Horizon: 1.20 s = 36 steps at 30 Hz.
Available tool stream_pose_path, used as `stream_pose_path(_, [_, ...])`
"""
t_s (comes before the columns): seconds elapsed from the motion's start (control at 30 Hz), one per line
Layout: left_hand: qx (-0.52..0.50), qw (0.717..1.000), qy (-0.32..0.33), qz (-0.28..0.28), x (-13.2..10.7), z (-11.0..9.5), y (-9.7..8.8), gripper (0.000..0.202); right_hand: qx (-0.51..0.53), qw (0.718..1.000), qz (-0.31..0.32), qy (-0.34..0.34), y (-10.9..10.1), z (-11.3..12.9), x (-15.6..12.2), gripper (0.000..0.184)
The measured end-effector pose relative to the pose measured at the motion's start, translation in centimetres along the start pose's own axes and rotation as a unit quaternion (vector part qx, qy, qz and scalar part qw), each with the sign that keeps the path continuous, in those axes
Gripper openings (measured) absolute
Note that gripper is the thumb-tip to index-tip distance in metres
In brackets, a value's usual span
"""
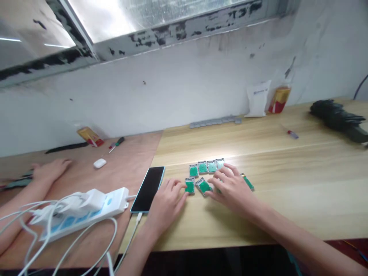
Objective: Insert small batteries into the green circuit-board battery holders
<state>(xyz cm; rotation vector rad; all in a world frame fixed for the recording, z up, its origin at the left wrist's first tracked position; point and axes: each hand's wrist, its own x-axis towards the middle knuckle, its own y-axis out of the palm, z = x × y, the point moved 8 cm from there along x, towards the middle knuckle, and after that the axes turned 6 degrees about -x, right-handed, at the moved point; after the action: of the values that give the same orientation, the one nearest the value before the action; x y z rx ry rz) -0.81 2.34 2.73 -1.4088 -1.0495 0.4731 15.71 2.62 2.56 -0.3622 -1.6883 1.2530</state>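
Observation:
Small green circuit boards with grey metal edges lie in two rows on the light wooden table. My left hand (169, 199) rests beside the left board of the near row (190, 186), fingertips at its left edge, fingers loosely bent and apart. My right hand (231, 188) reaches over the near row. Its thumb and index finger are at the right side of a tilted board (203, 186), and its palm and other fingers partly hide more boards. Behind stands the far row, including one board (193, 170). Another board (247, 182) lies right of my right hand.
A phone (148, 189) on a charging cable lies left of my left hand. Further left are a white power strip (115, 201) with tangled cables and another person's hand (51, 170). Grey strips (214, 122), a white packet (258, 99) and a black bundle (337, 117) are toward the wall.

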Motion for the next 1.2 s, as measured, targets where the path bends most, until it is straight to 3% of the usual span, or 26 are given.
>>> stream_pose_path(0.17, [-0.013,1.000,0.020,0.018,1.7,-3.2,2.2,0.028,-0.011,0.999,0.022,0.042,-0.7,-1.4,-1.3,0.017])
stream_pose_path(0.5, [-0.028,0.999,0.021,0.028,2.8,-3.6,2.7,0.022,0.114,0.993,0.036,-0.004,-0.2,-2.6,-3.8,0.026])
stream_pose_path(0.8, [-0.058,0.986,0.155,0.018,4.7,-8.1,3.1,0.013,0.143,0.989,0.022,-0.010,-0.1,-3.0,-4.3,0.021])
stream_pose_path(1.2, [-0.019,0.975,0.220,0.010,4.7,-8.2,3.7,0.016,0.160,0.987,0.004,-0.020,0.0,-3.1,-4.4,0.019])
